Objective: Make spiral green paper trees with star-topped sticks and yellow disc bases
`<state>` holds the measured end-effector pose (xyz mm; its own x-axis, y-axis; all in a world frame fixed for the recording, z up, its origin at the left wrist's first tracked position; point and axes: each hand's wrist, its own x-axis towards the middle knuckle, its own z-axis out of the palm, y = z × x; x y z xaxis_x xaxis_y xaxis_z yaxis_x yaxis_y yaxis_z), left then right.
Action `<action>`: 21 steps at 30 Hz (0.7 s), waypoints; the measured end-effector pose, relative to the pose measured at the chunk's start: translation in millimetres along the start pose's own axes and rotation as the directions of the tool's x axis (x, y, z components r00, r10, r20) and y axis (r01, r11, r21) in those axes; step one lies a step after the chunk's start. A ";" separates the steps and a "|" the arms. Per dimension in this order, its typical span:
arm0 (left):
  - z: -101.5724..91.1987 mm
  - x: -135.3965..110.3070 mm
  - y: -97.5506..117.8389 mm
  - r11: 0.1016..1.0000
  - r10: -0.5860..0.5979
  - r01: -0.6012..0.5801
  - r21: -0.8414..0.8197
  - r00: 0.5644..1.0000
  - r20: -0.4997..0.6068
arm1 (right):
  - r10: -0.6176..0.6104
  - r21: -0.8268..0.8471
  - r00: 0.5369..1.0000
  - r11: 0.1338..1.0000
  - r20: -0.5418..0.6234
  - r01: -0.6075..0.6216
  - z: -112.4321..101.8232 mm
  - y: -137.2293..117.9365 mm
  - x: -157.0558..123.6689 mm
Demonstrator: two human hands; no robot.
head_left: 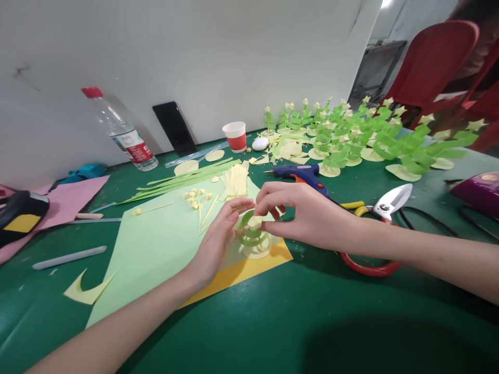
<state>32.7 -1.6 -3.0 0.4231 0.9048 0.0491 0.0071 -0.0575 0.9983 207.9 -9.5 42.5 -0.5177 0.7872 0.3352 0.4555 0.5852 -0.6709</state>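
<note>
My right hand (286,208) pinches a small pale yellow paper star (255,222) between thumb and fingers. Just under the star is a green paper spiral (253,241) on a round cream paper base (257,253). My left hand (218,236) is at the spiral's left side with fingers stretched out and slightly curved; whether its fingertips touch the paper I cannot tell. Beneath lie a light green sheet (156,259) and a yellow-orange sheet (241,272). Small folded paper stars (193,197) and thin strips (210,212) lie beyond my left hand.
Behind my hands lies a blue glue gun (302,172); red-handled shears (384,208) lie to the right. Several finished paper trees (339,137) crowd the back right. A bottle (128,137), a phone (174,127) and a paper cup (235,136) stand along the wall.
</note>
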 end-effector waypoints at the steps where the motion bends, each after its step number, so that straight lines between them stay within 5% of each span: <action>1: -0.5 -0.3 -1.4 1.000 0.005 -0.005 0.018 1.000 0.006 | -0.003 0.001 1.000 1.000 0.000 0.003 0.0 -0.2 -0.3; 8: 0.3 -2.1 -1.9 0.996 0.018 -0.021 0.089 0.999 0.031 | -0.013 -0.017 1.000 1.000 0.004 0.013 -1.3 -0.9 -0.7; 21: 1.7 1.6 -0.8 0.999 -0.027 0.027 -0.040 0.999 0.023 | -0.106 -0.043 0.994 0.994 -0.020 0.105 -2.5 6.9 -0.1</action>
<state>34.9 -0.8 -3.7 0.4438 0.8958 0.0219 -0.0176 -0.0157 0.9997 212.9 -5.0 39.4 -0.5483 0.7244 0.4178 0.4294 0.6726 -0.6027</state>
